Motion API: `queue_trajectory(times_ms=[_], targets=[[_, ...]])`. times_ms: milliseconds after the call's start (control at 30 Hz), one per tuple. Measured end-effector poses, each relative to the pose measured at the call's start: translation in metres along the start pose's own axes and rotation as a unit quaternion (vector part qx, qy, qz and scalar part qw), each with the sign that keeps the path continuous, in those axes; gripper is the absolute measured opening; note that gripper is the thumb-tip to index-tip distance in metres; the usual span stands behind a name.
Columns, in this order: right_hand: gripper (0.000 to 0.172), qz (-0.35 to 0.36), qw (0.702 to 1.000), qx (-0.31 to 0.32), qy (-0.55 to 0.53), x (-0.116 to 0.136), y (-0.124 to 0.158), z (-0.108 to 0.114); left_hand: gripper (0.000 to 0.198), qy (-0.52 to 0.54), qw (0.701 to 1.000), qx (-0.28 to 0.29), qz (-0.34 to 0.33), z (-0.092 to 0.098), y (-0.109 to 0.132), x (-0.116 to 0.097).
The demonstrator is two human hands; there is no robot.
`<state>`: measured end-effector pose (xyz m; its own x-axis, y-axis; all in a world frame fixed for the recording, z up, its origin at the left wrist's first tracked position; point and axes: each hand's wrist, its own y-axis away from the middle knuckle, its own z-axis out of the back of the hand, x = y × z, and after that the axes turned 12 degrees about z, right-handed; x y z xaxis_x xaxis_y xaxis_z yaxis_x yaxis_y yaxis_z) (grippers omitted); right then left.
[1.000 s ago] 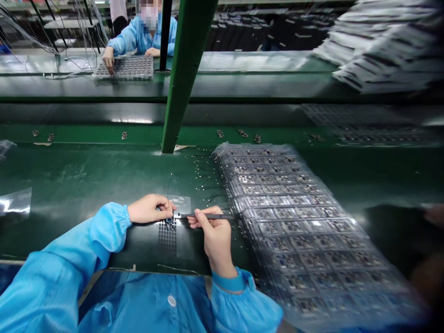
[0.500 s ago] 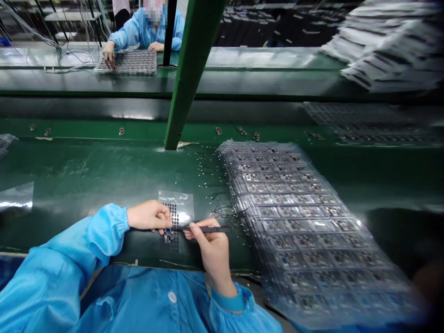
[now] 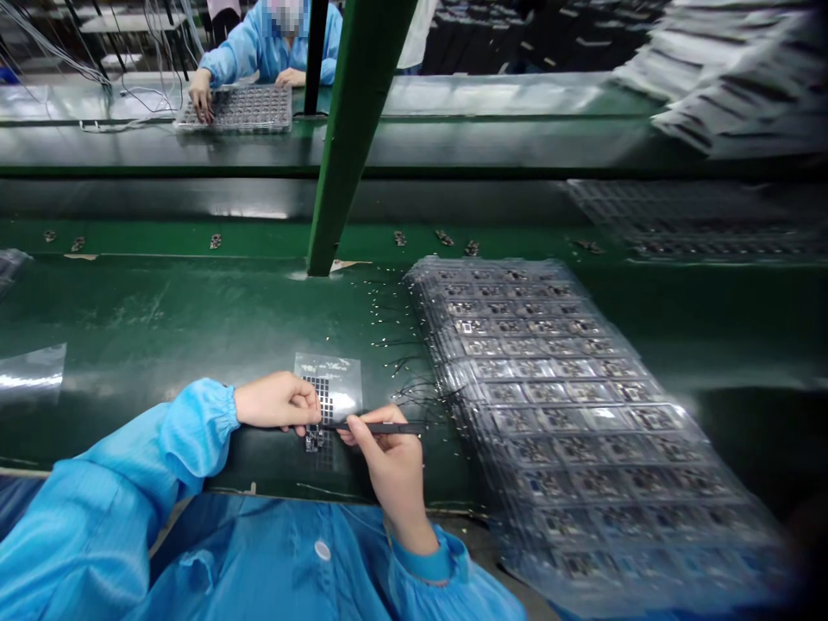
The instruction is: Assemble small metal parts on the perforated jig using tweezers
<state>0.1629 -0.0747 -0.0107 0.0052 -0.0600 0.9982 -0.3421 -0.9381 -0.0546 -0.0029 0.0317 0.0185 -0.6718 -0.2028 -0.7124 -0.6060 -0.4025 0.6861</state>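
Note:
My right hand [image 3: 392, 448] grips black tweezers [image 3: 394, 428] like a pen, their tip pointing left toward my other hand. My left hand [image 3: 288, 401] is closed in a pinch at the edge of a small circuit board [image 3: 315, 440]; its fingertips hide part of it. Under both hands lies a clear plastic sheet [image 3: 346, 371] bearing rows of small black squares [image 3: 327, 392]. The exact contact between tweezer tip and board is too small to make out.
To the right leans a stack of clear trays [image 3: 536, 371] filled with small boards, thin black wires [image 3: 407, 366] hanging from its left side. A green post [image 3: 353, 147] rises ahead. Small parts [image 3: 443, 237] lie on the green strip. Across the line, a co-worker [image 3: 259, 47] handles another tray [image 3: 249, 108].
My hands keep nearly the same pose over the sheet. Small parts on the green strip have shifted slightly left. White clothing now shows behind the post; the view has tilted a little.

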Motion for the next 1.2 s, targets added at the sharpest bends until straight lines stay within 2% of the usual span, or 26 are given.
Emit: queue_trajectory(times_ms=[1033, 1200], targets=[[0.026, 0.014, 1.000, -0.017, 0.018, -0.0005, 0.0017, -0.0013, 0.018, 0.012, 1.000, 0.007, -0.004, 0.0006, 0.0009, -0.0007], [0.026, 0.017, 1.000, -0.018, 0.015, -0.0011, 0.0019, -0.0011, 0.018, 0.002, 1.000, -0.007, -0.014, 0.0003, 0.0018, -0.0013]])
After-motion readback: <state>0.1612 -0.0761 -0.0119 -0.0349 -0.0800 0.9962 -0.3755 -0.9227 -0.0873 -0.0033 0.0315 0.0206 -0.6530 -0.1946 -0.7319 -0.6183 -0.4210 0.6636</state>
